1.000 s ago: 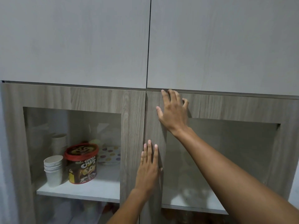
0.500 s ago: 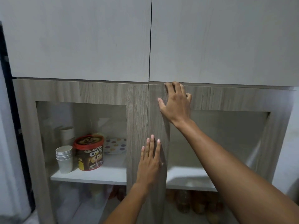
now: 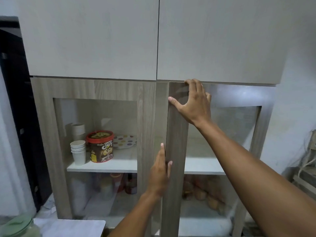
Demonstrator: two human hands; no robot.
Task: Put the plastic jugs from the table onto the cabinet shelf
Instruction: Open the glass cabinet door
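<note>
The right glass-fronted door [image 3: 176,151] has swung out from the cabinet since a second ago, its free edge now clear of the left door [image 3: 95,89], with a narrow gap between them. Behind the left door's glass, at the shelf's [image 3: 102,167] left end, stand a Choco Chips tub [image 3: 100,146], stacked paper cups [image 3: 78,151] and a dotted plate [image 3: 125,141]; the shelf's right half lies bare. A green-lidded plastic jug [image 3: 18,225] sits at the bottom left corner. The right hand [image 3: 193,103] hooks over the door's top edge, fingers curled. The left hand [image 3: 159,171] pinches the door's free edge, thumb in front.
</note>
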